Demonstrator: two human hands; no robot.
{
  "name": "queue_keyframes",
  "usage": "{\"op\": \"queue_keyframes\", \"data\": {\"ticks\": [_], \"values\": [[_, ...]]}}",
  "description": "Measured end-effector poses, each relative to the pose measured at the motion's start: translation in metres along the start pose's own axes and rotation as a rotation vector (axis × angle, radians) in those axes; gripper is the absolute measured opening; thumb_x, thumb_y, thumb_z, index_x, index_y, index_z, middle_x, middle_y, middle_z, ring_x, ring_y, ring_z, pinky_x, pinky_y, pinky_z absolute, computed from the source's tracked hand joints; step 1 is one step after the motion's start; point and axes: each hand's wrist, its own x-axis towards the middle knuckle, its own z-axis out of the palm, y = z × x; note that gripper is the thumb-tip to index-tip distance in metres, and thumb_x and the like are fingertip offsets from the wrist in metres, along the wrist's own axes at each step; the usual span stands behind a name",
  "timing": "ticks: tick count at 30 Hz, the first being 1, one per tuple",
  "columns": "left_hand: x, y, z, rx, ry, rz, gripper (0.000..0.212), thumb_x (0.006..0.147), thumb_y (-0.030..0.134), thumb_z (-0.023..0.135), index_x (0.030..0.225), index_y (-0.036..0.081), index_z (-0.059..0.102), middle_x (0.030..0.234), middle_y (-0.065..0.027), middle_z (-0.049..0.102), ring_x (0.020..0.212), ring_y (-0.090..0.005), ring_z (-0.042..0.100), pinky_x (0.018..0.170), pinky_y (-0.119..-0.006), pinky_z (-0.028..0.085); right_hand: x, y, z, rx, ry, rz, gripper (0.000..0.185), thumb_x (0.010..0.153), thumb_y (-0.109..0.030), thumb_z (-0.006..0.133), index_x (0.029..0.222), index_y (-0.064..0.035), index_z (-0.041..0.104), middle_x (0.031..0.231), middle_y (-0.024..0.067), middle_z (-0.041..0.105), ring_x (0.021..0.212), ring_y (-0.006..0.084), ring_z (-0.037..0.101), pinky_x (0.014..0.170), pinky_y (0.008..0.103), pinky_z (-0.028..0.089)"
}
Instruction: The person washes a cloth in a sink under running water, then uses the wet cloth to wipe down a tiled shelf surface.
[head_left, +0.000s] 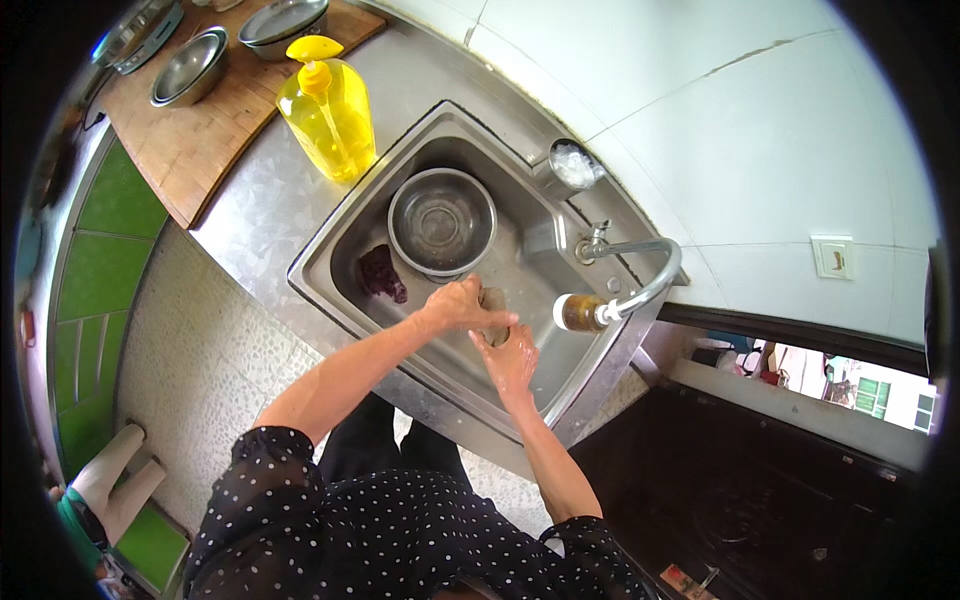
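Over the front of a stainless steel sink (547, 390), my left hand (452, 304) and my right hand (511, 358) grip a small brownish, see-through vessel (493, 301) between them. It looks like a glass or cup, but the fingers hide most of it. My right hand looks wet. Behind my left hand stands a round metal basin (442, 217) in the sink. A dark purple cloth (382, 274) lies crumpled on the sink floor, left of the basin. To the right of my hands hangs the tap's filter (582, 312), with brown matter inside.
A curved tap (664, 262) rises from the sink's right rim, near a metal cup (559, 176) holding white crumpled material. A yellow pump bottle (330, 124) stands left of the sink. Metal bowls (191, 67) rest on a wooden board (202, 150). Another person's legs (112, 480) show lower left.
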Motion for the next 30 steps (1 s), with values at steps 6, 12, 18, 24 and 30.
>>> {"op": "queue_keyframes", "data": {"ticks": [6,12,18,24,30], "values": [[-0.051,0.003,0.007,-1.020,-0.016,0.161,0.048,0.076,0.019,0.073,0.117,0.005,0.052,0.104,-0.0053,0.062,0.100,-0.0182,0.061,0.086,-0.035,0.048,-0.019,0.018,-0.052,0.514,-0.028,-0.182,0.062,0.066,-0.051,0.079,0.091,0.0025,0.060,0.074,0.0086,0.058,0.066,0.0247,0.059,0.061,0.0360,0.048],[-0.128,0.037,0.005,-1.515,-0.087,0.526,0.063,0.078,0.008,0.066,0.137,0.012,0.043,0.125,-0.0020,0.056,0.114,-0.0183,0.053,0.097,-0.036,0.041,-0.041,-0.004,-0.122,1.537,-0.665,0.234,0.048,0.092,-0.046,0.053,0.081,0.0002,0.060,0.066,0.0050,0.055,0.054,0.0136,0.053,0.046,0.0290,0.042],[-0.174,0.084,-0.005,-1.347,0.201,0.408,0.068,0.080,0.010,0.067,0.140,0.012,0.036,0.126,-0.0030,0.050,0.111,-0.0165,0.052,0.094,-0.035,0.043,-0.043,-0.029,-0.149,0.395,0.102,-0.674,0.045,0.099,-0.038,0.040,0.087,-0.0005,0.062,0.066,0.0251,0.057,0.058,0.0412,0.056,0.053,0.0447,0.043],[-0.194,0.084,-0.019,-0.957,0.296,0.474,0.050,0.077,0.003,0.057,0.126,0.005,0.050,0.097,-0.0048,0.064,0.086,-0.0114,0.058,0.075,-0.026,0.048,-0.014,-0.031,-0.240,0.259,0.412,-0.809,0.054,0.097,-0.045,0.042,0.076,0.0011,0.062,0.057,0.0205,0.058,0.051,0.0332,0.057,0.049,0.0425,0.043],[-0.216,0.081,-0.034,-0.337,0.508,0.371,0.025,0.076,0.014,0.057,0.096,0.000,0.062,0.069,0.0016,0.059,0.065,-0.0068,0.053,0.060,-0.024,0.044,-0.058,-0.067,-0.321,1.117,-0.235,-0.312,0.055,0.092,-0.050,0.052,0.099,0.0037,0.062,0.093,0.0093,0.064,0.084,0.0168,0.061,0.077,0.0293,0.049]]}}
